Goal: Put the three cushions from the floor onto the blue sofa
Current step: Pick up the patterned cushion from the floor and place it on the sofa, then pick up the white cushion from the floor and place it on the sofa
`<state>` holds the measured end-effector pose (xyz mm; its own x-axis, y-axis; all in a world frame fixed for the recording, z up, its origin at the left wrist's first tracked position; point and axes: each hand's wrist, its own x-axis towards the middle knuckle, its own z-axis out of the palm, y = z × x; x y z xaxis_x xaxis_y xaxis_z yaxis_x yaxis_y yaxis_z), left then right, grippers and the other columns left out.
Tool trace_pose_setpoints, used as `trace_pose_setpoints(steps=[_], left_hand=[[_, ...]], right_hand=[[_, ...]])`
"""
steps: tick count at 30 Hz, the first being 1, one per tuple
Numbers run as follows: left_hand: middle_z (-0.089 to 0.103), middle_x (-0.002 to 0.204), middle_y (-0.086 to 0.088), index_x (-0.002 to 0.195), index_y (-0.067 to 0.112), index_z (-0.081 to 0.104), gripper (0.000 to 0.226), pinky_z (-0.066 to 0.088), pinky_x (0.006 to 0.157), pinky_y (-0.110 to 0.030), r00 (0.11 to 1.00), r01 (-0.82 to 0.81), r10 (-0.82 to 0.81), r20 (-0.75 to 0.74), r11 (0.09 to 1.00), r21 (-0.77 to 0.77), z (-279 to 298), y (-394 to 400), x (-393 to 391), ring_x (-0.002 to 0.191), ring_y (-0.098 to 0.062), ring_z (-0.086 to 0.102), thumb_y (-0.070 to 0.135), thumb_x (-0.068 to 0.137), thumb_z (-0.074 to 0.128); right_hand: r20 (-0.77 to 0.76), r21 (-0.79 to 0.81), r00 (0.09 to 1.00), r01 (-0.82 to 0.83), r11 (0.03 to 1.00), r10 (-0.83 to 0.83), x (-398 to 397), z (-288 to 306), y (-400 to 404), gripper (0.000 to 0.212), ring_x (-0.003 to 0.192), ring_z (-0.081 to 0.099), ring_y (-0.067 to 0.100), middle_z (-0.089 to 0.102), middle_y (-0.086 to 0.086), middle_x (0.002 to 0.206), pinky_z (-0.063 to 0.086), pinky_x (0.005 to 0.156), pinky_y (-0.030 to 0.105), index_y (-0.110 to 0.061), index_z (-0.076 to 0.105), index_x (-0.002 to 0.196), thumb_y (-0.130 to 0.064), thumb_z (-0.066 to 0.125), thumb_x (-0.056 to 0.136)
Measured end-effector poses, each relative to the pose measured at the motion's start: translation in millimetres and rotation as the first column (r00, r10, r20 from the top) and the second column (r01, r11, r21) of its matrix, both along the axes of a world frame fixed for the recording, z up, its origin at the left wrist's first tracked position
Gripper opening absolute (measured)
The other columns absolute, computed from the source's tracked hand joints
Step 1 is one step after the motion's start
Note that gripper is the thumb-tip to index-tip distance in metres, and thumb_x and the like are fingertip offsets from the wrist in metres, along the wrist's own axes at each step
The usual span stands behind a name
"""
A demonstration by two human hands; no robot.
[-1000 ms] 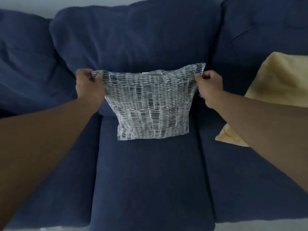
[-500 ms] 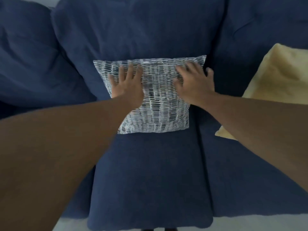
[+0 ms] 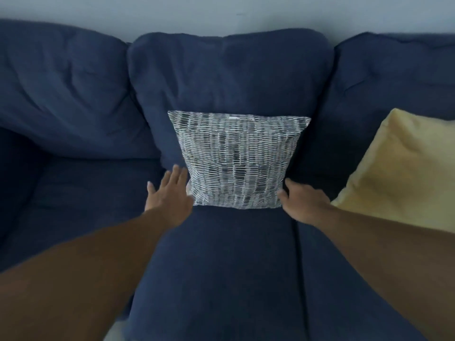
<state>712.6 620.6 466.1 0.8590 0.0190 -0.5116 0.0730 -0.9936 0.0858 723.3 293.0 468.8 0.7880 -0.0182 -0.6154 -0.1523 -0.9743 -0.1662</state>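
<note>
Blue sofa (image 3: 221, 267) — three seat sections, three back cushions, set against a pale wall (image 3: 221, 11).

Left section: seat and back bare of loose cushions.

Middle section: one patterned cushion (image 3: 236, 161), grey and white in broken stripes, stands upright on the seat with its back leaning on the middle back cushion. Its lower edge sits on the seat; its top edge reaches roughly halfway up the backrest.

Right section: one yellow cushion (image 3: 403, 168), propped at a tilt against the right backrest, partly cut off by the frame edge. It is just beside the patterned cushion, not touching it.

A third cushion is not in view.

Left hand (image 3: 168, 190): flat, palm down, fingers straight and loosely spread, lying at the cushion's lower left corner, fingertips alongside its left edge. Contact with the cushion looks likely at the corner but cannot be told for sure.

Right hand (image 3: 304, 203): fingers curled, the thumb touching the cushion's lower right corner; whether it pinches the fabric cannot be told.

Change from half a second ago: both palms then lay spread on the cushion's upper face; they now sit low, at its two bottom corners. The view has also pulled back, so the wall and the tops of the back cushions show.
</note>
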Motion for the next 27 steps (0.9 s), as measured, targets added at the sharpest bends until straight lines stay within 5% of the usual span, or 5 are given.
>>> trace_pose_setpoints(steps=[7, 13, 20, 23, 27], left_hand=[[0.009, 0.179, -0.002, 0.171, 0.019, 0.011, 0.073, 0.005, 0.133, -0.051, 0.962, -0.091, 0.056, -0.269, 0.989, -0.118, -21.6, 20.9, -104.4, 0.166, -0.024, 0.003, 0.040, 0.109, 0.044], [0.048, 0.158, -0.002, 0.156, 0.019, 0.038, 0.054, 0.034, 0.121, -0.047, 0.904, -0.354, 0.305, -0.301, 0.927, -0.122, -9.5, 92.3, -172.4, 0.144, -0.030, 0.047, 0.040, 0.107, 0.046], [0.063, 0.142, -0.001, 0.130, 0.035, 0.051, 0.057, 0.050, 0.106, -0.045, 0.729, -0.664, 0.594, -0.341, 0.734, -0.140, -55.0, 185.9, -290.4, 0.128, -0.031, 0.062, 0.059, 0.080, 0.040], [0.061, 0.148, -0.009, 0.145, 0.028, 0.048, 0.073, 0.049, 0.110, -0.045, 0.635, -0.763, 0.675, -0.375, 0.624, -0.169, -56.9, 200.9, -346.8, 0.136, -0.035, 0.059, 0.059, 0.079, 0.038], [0.049, 0.162, -0.011, 0.161, 0.018, 0.038, 0.065, 0.042, 0.119, -0.039, 0.530, -0.846, 0.741, -0.412, 0.498, -0.191, -35.1, 217.3, -405.9, 0.147, -0.033, 0.050, 0.042, 0.102, 0.051]], right_hand=[[-0.197, 0.041, 0.943, -0.264, 0.964, 0.267, -36.8, -15.7, 72.4, 0.060, 0.149, 0.045, 0.030, 0.040, 0.007, 0.168, 0.044, 0.113, 0.043, -0.021, 0.035, 0.165, -0.046, 0.039, 0.111], [-0.191, 0.027, 0.876, -0.446, 0.895, 0.442, -46.9, -1.6, 174.2, 0.062, 0.155, 0.039, 0.030, 0.036, 0.006, 0.172, 0.035, 0.120, 0.045, -0.022, 0.031, 0.168, -0.048, 0.033, 0.113], [-0.203, 0.102, 0.757, -0.615, 0.782, 0.621, -106.6, -1.3, 313.1, 0.061, 0.152, 0.041, 0.030, 0.034, 0.004, 0.172, 0.039, 0.115, 0.044, -0.026, 0.032, 0.167, -0.050, 0.033, 0.111], [-0.218, 0.128, 0.698, -0.673, 0.729, 0.682, -152.7, -3.9, 371.4, 0.060, 0.150, 0.043, 0.030, 0.033, 0.005, 0.172, 0.040, 0.113, 0.043, -0.027, 0.030, 0.168, -0.049, 0.032, 0.112], [-0.239, 0.125, 0.596, -0.764, 0.633, 0.767, -217.6, -10.3, 440.8, 0.055, 0.143, 0.050, 0.028, 0.043, 0.005, 0.165, 0.043, 0.102, 0.041, -0.023, 0.039, 0.163, -0.045, 0.033, 0.112]])
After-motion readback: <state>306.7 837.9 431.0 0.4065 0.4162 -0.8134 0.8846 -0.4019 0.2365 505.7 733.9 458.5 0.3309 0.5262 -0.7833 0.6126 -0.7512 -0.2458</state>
